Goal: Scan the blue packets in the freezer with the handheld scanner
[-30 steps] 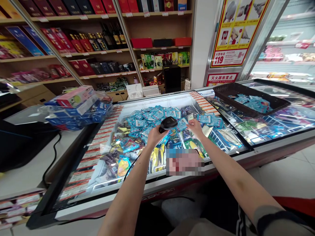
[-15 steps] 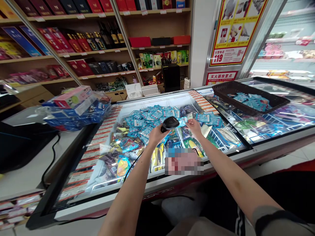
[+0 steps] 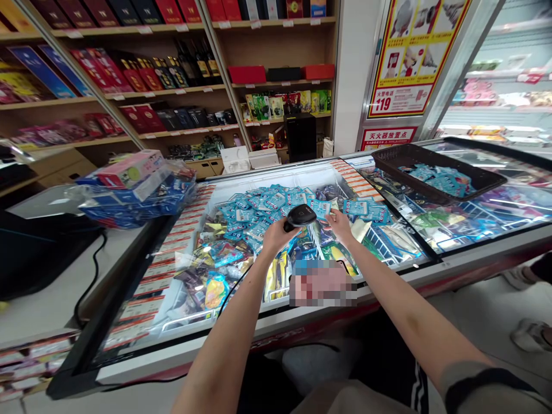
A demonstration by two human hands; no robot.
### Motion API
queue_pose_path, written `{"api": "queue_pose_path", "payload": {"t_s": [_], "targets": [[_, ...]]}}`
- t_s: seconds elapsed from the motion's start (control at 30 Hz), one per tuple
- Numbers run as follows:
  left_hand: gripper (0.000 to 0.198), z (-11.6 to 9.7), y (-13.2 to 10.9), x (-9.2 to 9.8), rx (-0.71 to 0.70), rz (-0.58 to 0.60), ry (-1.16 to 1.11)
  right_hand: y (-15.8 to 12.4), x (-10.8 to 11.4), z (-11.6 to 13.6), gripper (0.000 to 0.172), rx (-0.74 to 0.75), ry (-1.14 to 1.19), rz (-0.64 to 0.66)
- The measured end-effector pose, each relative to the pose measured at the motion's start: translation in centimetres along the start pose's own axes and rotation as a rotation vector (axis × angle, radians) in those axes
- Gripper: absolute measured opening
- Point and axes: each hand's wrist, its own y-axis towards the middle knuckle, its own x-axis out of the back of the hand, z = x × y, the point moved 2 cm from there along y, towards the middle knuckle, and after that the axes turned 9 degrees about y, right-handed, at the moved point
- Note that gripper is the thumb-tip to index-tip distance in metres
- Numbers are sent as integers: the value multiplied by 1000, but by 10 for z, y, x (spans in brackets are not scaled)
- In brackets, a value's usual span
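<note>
My left hand (image 3: 276, 234) grips a black barcode scanner (image 3: 301, 216) with a black cable trailing down over the freezer. Its head points at a small blue packet (image 3: 321, 208) that my right hand (image 3: 340, 224) pinches by its lower edge. Both hands hover over the open middle of a chest freezer (image 3: 302, 313). Behind them lies a heap of several matching blue packets (image 3: 263, 208). More blue packets (image 3: 366, 210) rest on the glass lid to the right of my right hand.
A black tray (image 3: 388, 164) with several blue packets sits on the freezer's right lid. A plastic-wrapped stack of boxes (image 3: 133, 190) stands on the counter at left. Shelves of boxed goods line the back wall. Someone's shoes (image 3: 528, 333) show at far right.
The scanner and the held packet have come slightly closer together and shifted a little right. Another person's shoes have appeared at the right edge.
</note>
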Motion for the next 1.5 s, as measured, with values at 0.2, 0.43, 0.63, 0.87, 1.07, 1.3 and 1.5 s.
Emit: {"api": "queue_pose_path", "payload": {"t_s": [0.2,0.43,0.63,0.87,1.07,1.3,1.5], "targets": [[56,-6,0,-1,-25,17,-7,-2,-1,4,42,27,-9,2],[57,-6,0,0,-31,39,5,-5,-1,8,43,45,-71,-27],[52,-10,-2,0,-22,34,-11,-8,0,12,44,86,-145,-29],[50,-11,-3,-3,-23,25,-23,-9,1,11,42,125,-220,-8],[52,-12,-3,-5,-29,34,-1,-10,2,10,40,135,-230,22],[48,-10,1,-9,-19,30,25,-9,0,10,35,159,-199,46],[47,-10,2,-12,-34,18,32,-11,0,12,33,147,-256,56]]}}
